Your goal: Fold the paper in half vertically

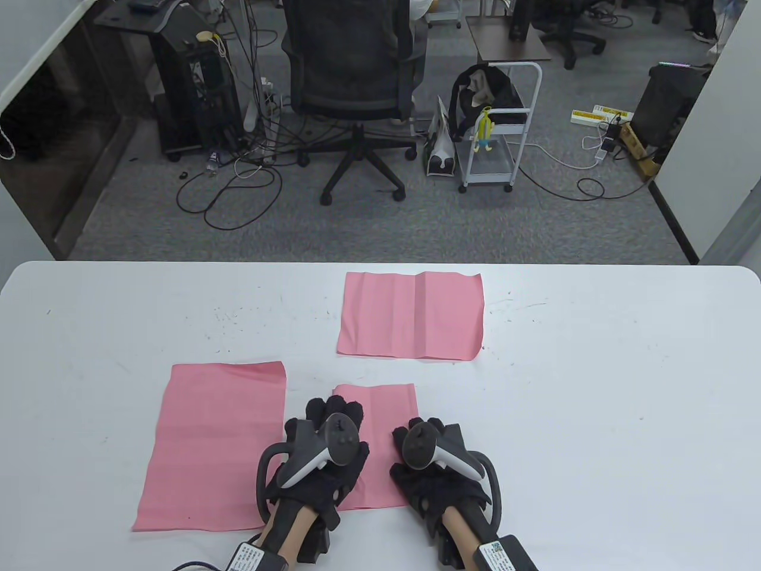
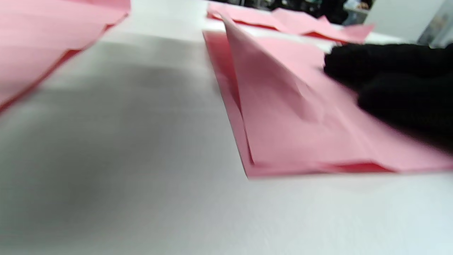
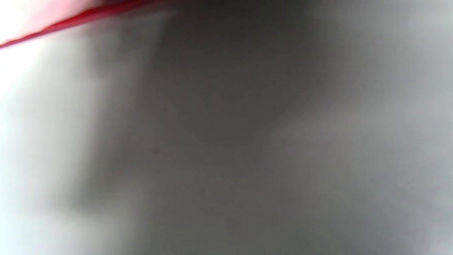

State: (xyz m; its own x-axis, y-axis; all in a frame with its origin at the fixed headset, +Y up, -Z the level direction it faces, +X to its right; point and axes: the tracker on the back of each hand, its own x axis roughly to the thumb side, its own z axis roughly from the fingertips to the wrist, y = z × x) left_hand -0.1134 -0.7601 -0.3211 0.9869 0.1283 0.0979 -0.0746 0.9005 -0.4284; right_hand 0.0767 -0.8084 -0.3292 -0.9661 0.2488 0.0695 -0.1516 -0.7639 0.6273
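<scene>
A folded pink paper lies on the white table near the front, between my hands. My left hand rests on its left part, fingers spread on the sheet. My right hand rests at its right edge. In the left wrist view the folded paper shows two layers. The top layer stands slightly raised along the left edge, and a black gloved hand lies on it at the right. The right wrist view is blurred and shows only a red paper edge over the table.
A flat pink sheet lies left of my left hand and also shows in the left wrist view. A creased pink sheet lies farther back at the centre. An office chair and a cart stand beyond the table.
</scene>
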